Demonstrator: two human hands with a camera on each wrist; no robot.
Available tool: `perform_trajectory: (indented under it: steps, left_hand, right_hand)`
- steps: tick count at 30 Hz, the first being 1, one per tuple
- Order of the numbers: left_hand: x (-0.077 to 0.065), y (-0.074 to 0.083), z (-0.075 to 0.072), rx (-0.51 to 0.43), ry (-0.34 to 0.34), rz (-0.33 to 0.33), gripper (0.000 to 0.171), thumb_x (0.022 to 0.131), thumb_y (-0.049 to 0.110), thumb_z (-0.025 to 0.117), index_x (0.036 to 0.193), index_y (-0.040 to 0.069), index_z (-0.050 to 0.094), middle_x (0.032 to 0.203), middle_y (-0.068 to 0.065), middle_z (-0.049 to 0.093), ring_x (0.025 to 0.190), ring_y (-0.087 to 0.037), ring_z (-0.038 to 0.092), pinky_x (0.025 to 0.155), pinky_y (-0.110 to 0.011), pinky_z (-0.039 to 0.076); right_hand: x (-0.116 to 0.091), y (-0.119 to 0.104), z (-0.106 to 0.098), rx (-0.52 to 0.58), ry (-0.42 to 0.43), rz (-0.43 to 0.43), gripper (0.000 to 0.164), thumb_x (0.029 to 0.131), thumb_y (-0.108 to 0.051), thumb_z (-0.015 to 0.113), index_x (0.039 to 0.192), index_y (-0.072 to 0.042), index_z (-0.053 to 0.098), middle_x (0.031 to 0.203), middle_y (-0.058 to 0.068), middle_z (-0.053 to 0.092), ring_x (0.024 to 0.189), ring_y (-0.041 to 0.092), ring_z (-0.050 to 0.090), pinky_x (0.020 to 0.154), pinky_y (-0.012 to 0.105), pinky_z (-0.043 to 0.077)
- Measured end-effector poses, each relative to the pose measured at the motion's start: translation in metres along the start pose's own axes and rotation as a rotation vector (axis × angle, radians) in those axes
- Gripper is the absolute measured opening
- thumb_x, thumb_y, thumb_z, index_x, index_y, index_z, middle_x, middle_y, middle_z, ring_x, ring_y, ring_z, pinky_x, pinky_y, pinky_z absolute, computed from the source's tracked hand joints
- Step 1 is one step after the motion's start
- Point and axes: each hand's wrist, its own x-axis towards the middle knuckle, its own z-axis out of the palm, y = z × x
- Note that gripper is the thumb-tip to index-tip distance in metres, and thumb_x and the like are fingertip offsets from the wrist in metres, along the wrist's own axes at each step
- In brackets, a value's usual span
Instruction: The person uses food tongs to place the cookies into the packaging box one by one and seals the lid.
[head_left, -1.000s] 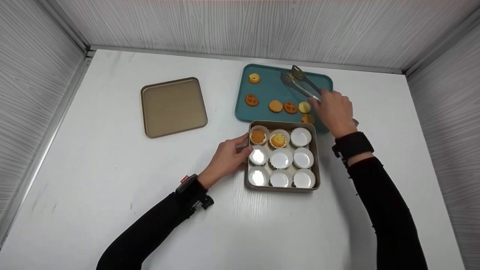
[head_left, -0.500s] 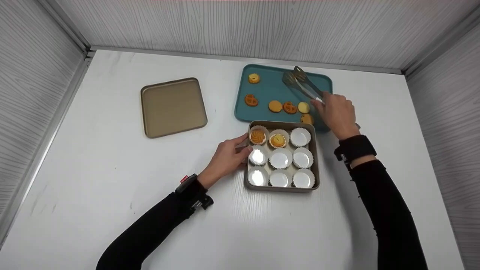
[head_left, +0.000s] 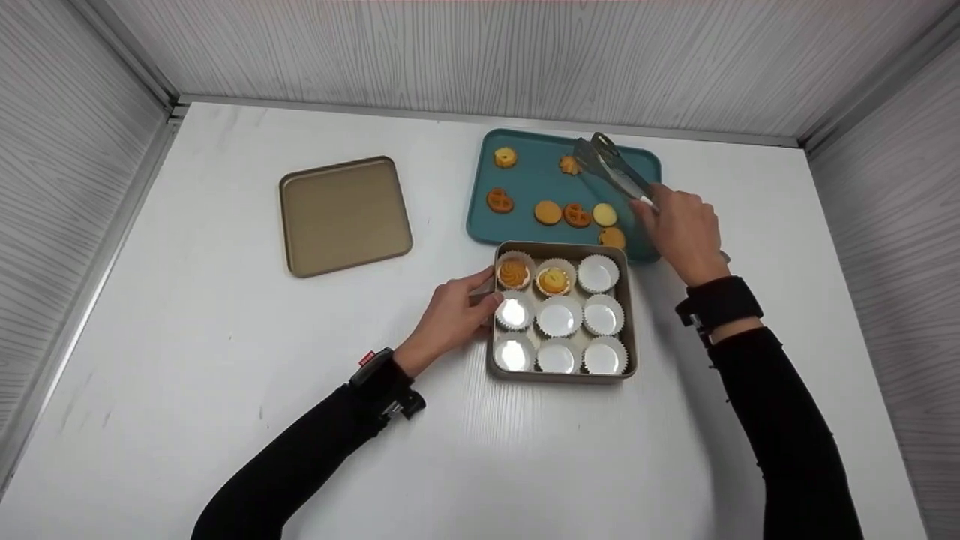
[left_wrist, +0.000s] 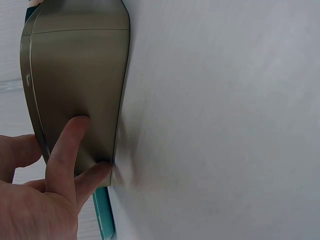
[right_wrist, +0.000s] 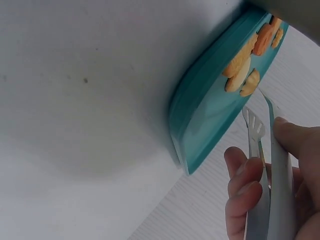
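Note:
My left hand point(head_left: 455, 315) pinches the left wall of a square metal box point(head_left: 564, 377), thumb at the rim and fingers against the outside, as the left wrist view shows. Inside stand several white paper cups point(head_left: 559, 316). A swirled cookie point(head_left: 514, 273) fills the back left cup and a yellow-topped tart point(head_left: 553, 280) the back middle one. My right hand point(head_left: 682, 234) grips serving tongs point(head_left: 619, 176) above the teal tray point(head_left: 525, 229). The tongs' ends are apart, beside a star-shaped cookie point(head_left: 570, 165). In the right wrist view the tongs point(right_wrist: 280, 180) hold nothing I can see.
Along the tray lie a ring-shaped cookie point(head_left: 505, 157), two pretzel cookies point(head_left: 500, 200), round cookies point(head_left: 547, 213) and a brownish cookie point(head_left: 612, 238) by the box's back edge. A bronze square tray point(head_left: 346, 217) lies to the left. Panels enclose the table's back and sides.
My right hand and the tongs have shifted slightly right and towards me. The star-shaped cookie, hidden behind the tongs before, now shows on the tray. My left hand stays on the box.

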Motion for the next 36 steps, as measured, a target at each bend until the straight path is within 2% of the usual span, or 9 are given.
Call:
perform_trajectory:
  steps: [4,10,17,22,28,32,36]
  left_hand:
    - [0.001,0.0,-0.001,0.017,-0.001,-0.003,0.055,0.103,0.02,0.064,0.152,0.001,0.049,0.151,-0.016,0.053,0.14,-0.026,0.049,0.116,-0.039,0.04]
    - [0.002,-0.001,0.0,0.015,-0.005,-0.003,0.055,0.103,0.021,0.064,0.152,-0.001,0.048,0.152,-0.016,0.051,0.141,-0.026,0.049,0.117,-0.039,0.039]
    - [0.001,-0.001,0.0,-0.03,-0.008,-0.001,0.056,0.102,0.02,0.064,0.152,0.0,0.048,0.152,-0.018,0.051,0.133,-0.025,0.057,0.115,-0.038,0.042]
    - [0.0,-0.001,-0.001,-0.021,0.002,-0.009,0.056,0.102,0.021,0.064,0.152,0.001,0.049,0.15,-0.018,0.053,0.135,-0.026,0.055,0.116,-0.038,0.04]
    - [0.0,-0.001,-0.002,0.001,0.004,-0.014,0.056,0.102,0.022,0.064,0.152,0.001,0.049,0.151,-0.017,0.052,0.138,-0.026,0.052,0.117,-0.039,0.038]
    - [0.0,-0.001,-0.001,-0.015,-0.006,-0.012,0.057,0.102,0.021,0.065,0.153,0.002,0.048,0.152,-0.016,0.051,0.133,-0.026,0.057,0.116,-0.038,0.041]
    - [0.0,0.0,0.0,-0.033,-0.014,-0.009,0.057,0.102,0.02,0.065,0.153,0.001,0.047,0.153,-0.016,0.05,0.126,-0.027,0.063,0.112,-0.037,0.045]
  right_hand:
    - [0.001,-0.005,0.003,0.008,-0.004,0.019,0.047,0.105,-0.039,0.061,0.11,0.008,0.068,0.079,0.025,0.065,0.068,0.041,0.061,0.057,0.06,0.047]
    - [0.002,-0.015,0.007,-0.009,-0.032,0.023,0.056,0.104,-0.041,0.062,0.122,0.012,0.065,0.089,0.031,0.067,0.075,0.05,0.066,0.061,0.063,0.052]
    - [-0.008,-0.006,0.009,-0.076,0.024,-0.002,0.048,0.103,-0.038,0.065,0.104,0.01,0.065,0.076,0.027,0.061,0.064,0.046,0.061,0.052,0.06,0.049]
    - [-0.015,0.004,0.006,-0.069,0.053,-0.002,0.046,0.103,-0.036,0.066,0.107,0.01,0.066,0.076,0.027,0.061,0.062,0.043,0.059,0.05,0.059,0.047]
    - [-0.011,0.004,0.006,-0.036,0.013,0.028,0.05,0.103,-0.037,0.065,0.113,0.011,0.066,0.081,0.028,0.063,0.068,0.044,0.062,0.055,0.06,0.049]
    - [-0.006,0.0,0.008,-0.017,-0.006,0.041,0.051,0.103,-0.038,0.065,0.113,0.012,0.067,0.084,0.03,0.065,0.073,0.047,0.064,0.059,0.062,0.05]
    - [-0.002,-0.004,0.01,-0.028,-0.01,0.047,0.049,0.103,-0.038,0.064,0.106,0.011,0.066,0.084,0.03,0.064,0.074,0.048,0.064,0.06,0.062,0.049]
